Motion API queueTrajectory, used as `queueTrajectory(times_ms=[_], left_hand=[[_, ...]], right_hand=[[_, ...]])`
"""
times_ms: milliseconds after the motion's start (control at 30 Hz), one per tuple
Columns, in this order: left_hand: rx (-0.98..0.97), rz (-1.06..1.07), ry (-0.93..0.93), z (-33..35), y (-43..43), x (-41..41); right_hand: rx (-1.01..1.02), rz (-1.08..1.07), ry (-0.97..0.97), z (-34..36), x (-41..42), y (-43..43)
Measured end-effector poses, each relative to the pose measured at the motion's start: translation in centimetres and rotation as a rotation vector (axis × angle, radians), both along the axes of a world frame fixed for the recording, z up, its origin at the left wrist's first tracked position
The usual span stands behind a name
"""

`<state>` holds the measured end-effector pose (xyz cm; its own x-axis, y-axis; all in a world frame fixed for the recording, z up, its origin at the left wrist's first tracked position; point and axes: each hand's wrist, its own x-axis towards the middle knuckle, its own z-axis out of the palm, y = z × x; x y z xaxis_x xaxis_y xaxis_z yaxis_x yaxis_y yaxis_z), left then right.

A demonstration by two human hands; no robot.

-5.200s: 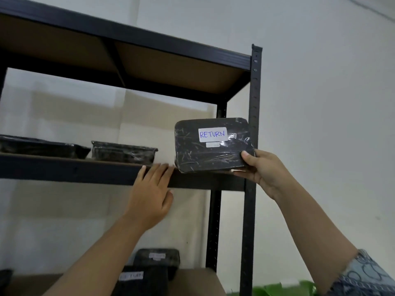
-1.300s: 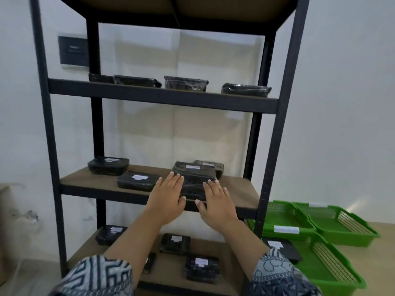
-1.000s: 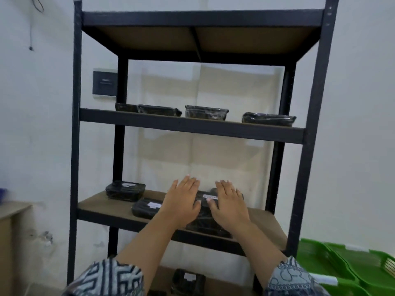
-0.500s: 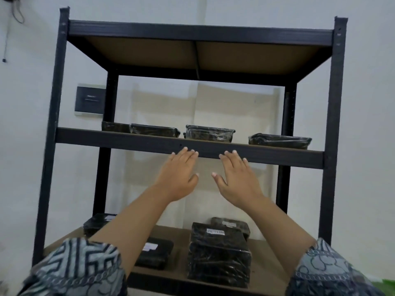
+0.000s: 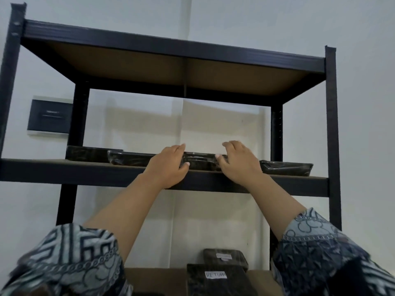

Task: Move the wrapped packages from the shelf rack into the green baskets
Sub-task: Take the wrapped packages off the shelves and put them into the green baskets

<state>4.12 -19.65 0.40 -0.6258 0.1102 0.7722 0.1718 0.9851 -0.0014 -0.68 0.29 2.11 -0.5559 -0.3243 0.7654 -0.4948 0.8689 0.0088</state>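
Two hands up | left hand (image 5: 168, 165) and right hand (image 5: 237, 163) both hold the middle package (image 5: 199, 161) on the high shelf (image 5: 53, 170) of the rack (image 5: 330, 124) | five more packages (image 5: 286, 167) wait there | no baskets seen | lots to do

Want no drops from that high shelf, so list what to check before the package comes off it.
1. Left hand grips middle package: ok.
2. Right hand grips its other end: ok.
3. Nothing stacked on top of it: ok.
4. Gaps to left neighbour and right neighbour: cannot tell, both hidden.
5. Green baskets in sight: not ok, out of frame.
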Motion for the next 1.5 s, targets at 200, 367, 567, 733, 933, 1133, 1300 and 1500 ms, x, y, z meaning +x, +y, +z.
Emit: queueTrajectory(times_ms=[200,367,567,733,933,1133,1300,1500], left_hand=[[0.025,-0.026,-0.053,1.0,-0.1,-2.3],[0.062,-0.059,0.008,0.5,-0.5,-3.7],[0.090,-0.109,-0.004,0.2,-0.8,-4.1],[0.127,-0.067,-0.079,0.7,-0.9,-3.7],[0.117,0.045,-0.226,1.4,-1.1,-3.8],[0.061,0.159,-0.234,1.2,-2.2,-3.6],[0.039,0.153,-0.120,0.3,-2.4,-4.2],[0.017,0.185,-0.071,0.2,-1.9,-3.7]], right_hand=[[-0.043,-0.034,-0.244,3.4,-3.2,-0.6],[-0.194,0.011,-0.510,5.0,-5.7,-1.5],[-0.366,0.048,-0.752,5.3,-7.4,-1.9],[-0.589,0.126,-0.686,5.0,-8.6,-2.0],[-0.643,0.103,-0.555,4.1,-7.8,-1.4],[-0.742,0.217,-0.507,3.0,-8.0,-0.8],[-0.865,0.337,-0.577,2.2,-9.0,0.0],[-0.929,0.458,-0.702,2.0,-8.3,1.0]])
